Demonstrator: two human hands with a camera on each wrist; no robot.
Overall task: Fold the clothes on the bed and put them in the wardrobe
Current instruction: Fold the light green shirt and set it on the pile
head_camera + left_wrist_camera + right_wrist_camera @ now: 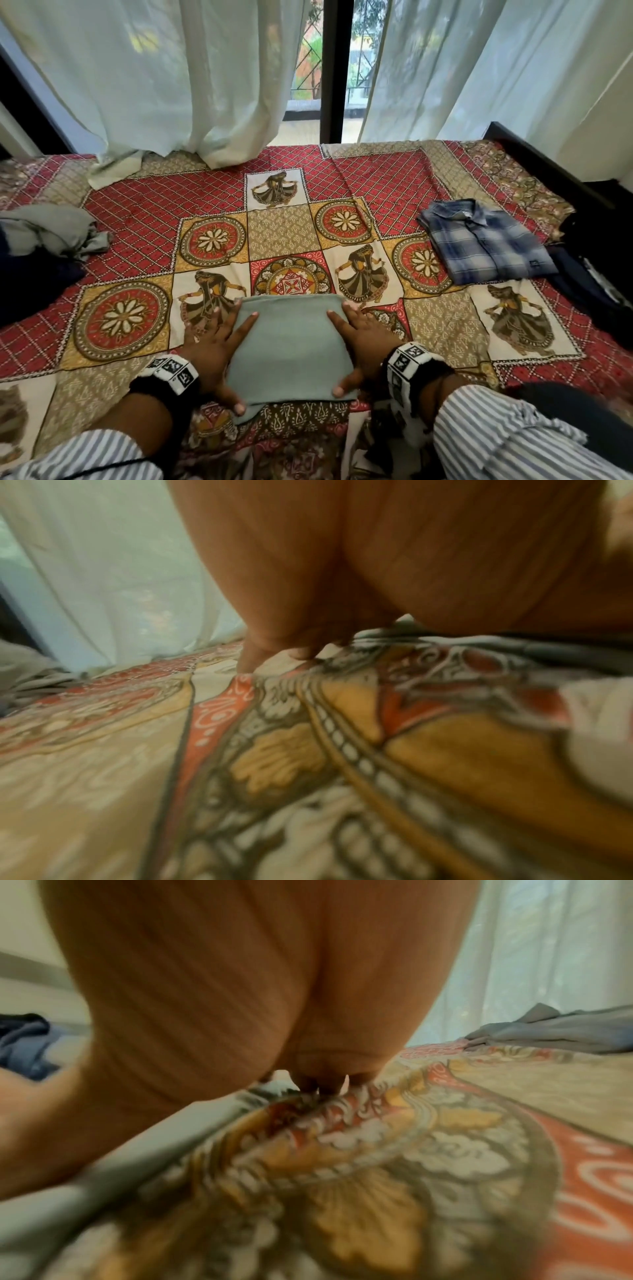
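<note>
A folded grey-green garment [291,346] lies flat on the patterned bedsheet [284,233], close to the bed's near edge. My left hand [212,346] rests flat along its left side, fingers spread and straight, thumb on the near corner. My right hand [359,339] lies the same way along the right side, thumb on the near edge. In the left wrist view the left hand's palm [377,561] presses down beside the garment's edge [548,647]. The right wrist view, blurred, shows the right hand's palm [257,988] over the garment's edge [137,1156].
A folded blue plaid shirt [486,241] lies at the right, with dark clothes [589,274] beyond it by the bed frame. Crumpled grey clothes [51,229] and a dark garment [30,274] sit at the left. Pale curtains [137,85] hang down onto the far side of the bed.
</note>
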